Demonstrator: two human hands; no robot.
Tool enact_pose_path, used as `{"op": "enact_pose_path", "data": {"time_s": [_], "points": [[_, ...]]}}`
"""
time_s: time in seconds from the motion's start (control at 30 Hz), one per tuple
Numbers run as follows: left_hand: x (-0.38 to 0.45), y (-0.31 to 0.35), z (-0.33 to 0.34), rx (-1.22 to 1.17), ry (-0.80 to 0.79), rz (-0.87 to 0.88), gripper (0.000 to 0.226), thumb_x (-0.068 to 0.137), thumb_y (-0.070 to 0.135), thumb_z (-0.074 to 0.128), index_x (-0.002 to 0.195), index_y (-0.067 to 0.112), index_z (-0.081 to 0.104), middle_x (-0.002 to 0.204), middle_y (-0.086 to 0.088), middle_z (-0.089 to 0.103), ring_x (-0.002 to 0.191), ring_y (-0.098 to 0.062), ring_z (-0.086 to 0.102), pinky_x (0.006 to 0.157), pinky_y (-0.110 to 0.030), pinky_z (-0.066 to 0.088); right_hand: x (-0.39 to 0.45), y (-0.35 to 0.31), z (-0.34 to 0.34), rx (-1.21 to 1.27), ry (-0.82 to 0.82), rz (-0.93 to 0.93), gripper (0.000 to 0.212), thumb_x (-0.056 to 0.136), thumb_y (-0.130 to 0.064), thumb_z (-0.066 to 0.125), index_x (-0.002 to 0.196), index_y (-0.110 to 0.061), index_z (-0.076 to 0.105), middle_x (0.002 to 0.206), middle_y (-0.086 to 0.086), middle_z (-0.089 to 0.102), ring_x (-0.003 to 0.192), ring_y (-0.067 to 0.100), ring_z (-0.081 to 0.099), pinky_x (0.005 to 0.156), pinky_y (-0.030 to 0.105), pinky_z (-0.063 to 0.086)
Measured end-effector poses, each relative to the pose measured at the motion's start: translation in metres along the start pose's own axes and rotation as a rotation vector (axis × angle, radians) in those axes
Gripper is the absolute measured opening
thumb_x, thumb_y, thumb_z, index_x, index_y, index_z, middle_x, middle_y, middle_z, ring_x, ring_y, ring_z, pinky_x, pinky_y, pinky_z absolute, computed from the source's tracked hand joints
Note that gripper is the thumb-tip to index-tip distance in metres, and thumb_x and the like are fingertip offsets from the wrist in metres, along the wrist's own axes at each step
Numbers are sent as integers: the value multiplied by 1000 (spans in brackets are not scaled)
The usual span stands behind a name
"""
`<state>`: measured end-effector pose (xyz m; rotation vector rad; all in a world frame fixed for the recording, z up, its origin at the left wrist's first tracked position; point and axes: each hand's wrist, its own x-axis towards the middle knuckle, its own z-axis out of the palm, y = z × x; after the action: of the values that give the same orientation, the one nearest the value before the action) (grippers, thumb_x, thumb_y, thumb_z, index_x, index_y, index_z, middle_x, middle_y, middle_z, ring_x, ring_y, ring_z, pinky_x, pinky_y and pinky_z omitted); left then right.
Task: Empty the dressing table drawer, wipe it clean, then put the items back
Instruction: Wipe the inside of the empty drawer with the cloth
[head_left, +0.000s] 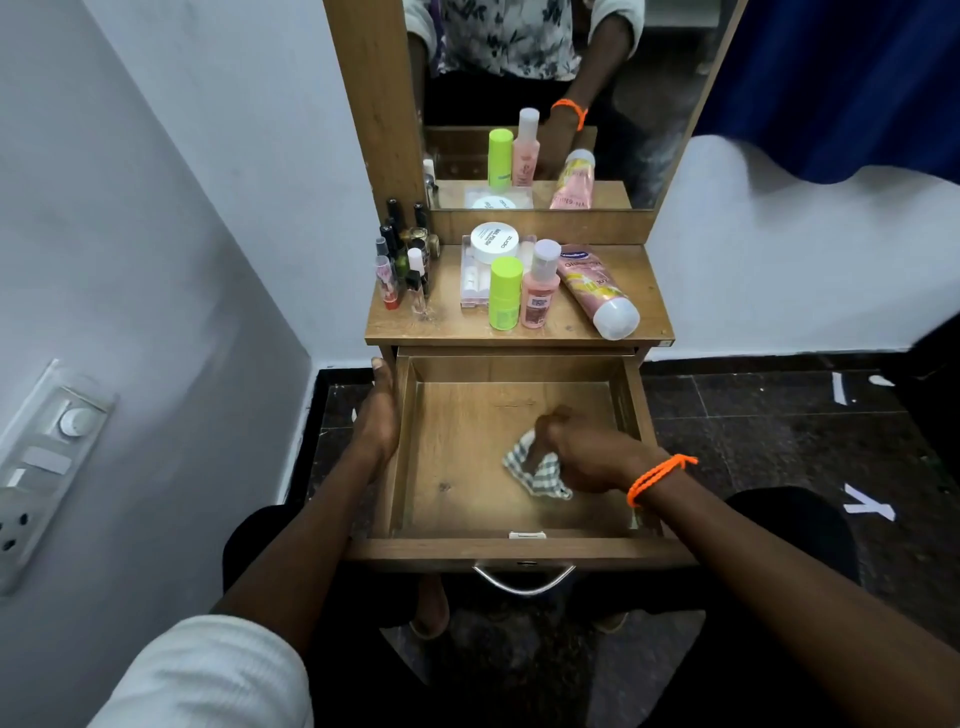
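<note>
Drawer (519, 545) pulled fully out below dressing table top (452, 325). Right hand (582, 452), fingers curled, clutching checked cloth (537, 470) against drawer floor, right of centre. Orange thread band (657, 475) at right wrist. Left hand (379, 415), fingers straight, laid flat along outer face of left drawer wall. Removed items standing on top: lime-green bottle (505, 293), pink bottle (540, 286) just beside it, white jar (494, 241) behind, pink tube (597, 291) lying on its side, nail polish bottles (402, 260) grouped at left.
</note>
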<state>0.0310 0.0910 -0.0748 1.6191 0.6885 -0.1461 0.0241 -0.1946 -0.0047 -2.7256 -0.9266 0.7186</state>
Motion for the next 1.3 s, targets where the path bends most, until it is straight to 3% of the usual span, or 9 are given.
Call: {"op": "enact_pose_path", "data": {"time_s": [0.1, 0.27, 0.37, 0.53, 0.63, 0.83, 1.07, 1.17, 1.3], "points": [[-4, 2, 0, -5, -9, -3, 120, 55, 111, 12, 123, 35, 75, 131, -9, 70, 126, -31, 62, 113, -58, 43, -4, -2, -6, -20, 1, 87, 41, 90, -6, 61, 125, -25, 67, 132, 11, 56, 119, 28, 57, 101, 30, 45], [-10, 6, 1, 16, -8, -27, 116, 62, 108, 12, 128, 34, 72, 135, -9, 68, 125, -30, 62, 112, -54, 44, 2, -39, 3, 99, -222, -110, 43, 86, -9, 55, 123, -25, 71, 121, 5, 67, 111, 25, 60, 94, 32, 49], [-18, 14, 3, 33, 35, -45, 112, 74, 101, 10, 138, 28, 66, 141, -8, 63, 129, -28, 58, 115, -50, 41, 18, -59, 6, 145, -177, -171, 39, 87, -8, 58, 122, -19, 71, 113, 9, 70, 105, 29, 63, 92, 39, 51], [-25, 22, 7, 38, 11, 20, 86, 100, 75, 10, 131, 22, 69, 126, -4, 64, 115, -21, 58, 103, -36, 42, 49, -94, 11, 167, -147, -210, 39, 90, -6, 59, 127, -17, 68, 123, 10, 67, 113, 29, 60, 96, 32, 46], [-19, 18, 6, 37, 0, 2, 97, 91, 86, 10, 137, 22, 67, 140, -11, 64, 128, -29, 59, 115, -48, 42, 63, -104, 20, 216, -162, -179, 33, 88, -11, 61, 118, -19, 73, 118, 4, 71, 109, 25, 63, 94, 32, 50], [-1, 5, 4, 22, 16, -25, 131, 57, 111, 9, 146, 29, 58, 152, -12, 55, 140, -32, 51, 118, -56, 38, 64, -107, 26, 246, -278, -213, 36, 89, -4, 56, 118, -18, 72, 123, 3, 70, 111, 21, 63, 98, 35, 50], [2, 2, 5, 25, 15, -11, 132, 53, 112, 9, 142, 29, 62, 148, -13, 59, 136, -32, 55, 116, -56, 41, 57, -89, 17, -79, -278, -326, 39, 90, -6, 56, 124, -20, 68, 129, 6, 62, 117, 28, 53, 99, 37, 46], [-1, 3, 4, 6, -13, -11, 129, 51, 112, 14, 135, 30, 68, 141, -12, 64, 130, -31, 59, 114, -56, 43, 49, -62, 6, -129, -132, -267, 51, 83, 3, 57, 117, -31, 71, 121, 1, 63, 106, 24, 57, 87, 41, 52], [-1, 1, 2, -6, -36, 9, 118, 53, 112, 17, 121, 36, 75, 126, -8, 73, 117, -28, 67, 109, -54, 49, 45, -40, 16, -35, 162, -203, 50, 82, -2, 64, 129, -18, 63, 128, 6, 56, 114, 27, 53, 99, 36, 43]]}}
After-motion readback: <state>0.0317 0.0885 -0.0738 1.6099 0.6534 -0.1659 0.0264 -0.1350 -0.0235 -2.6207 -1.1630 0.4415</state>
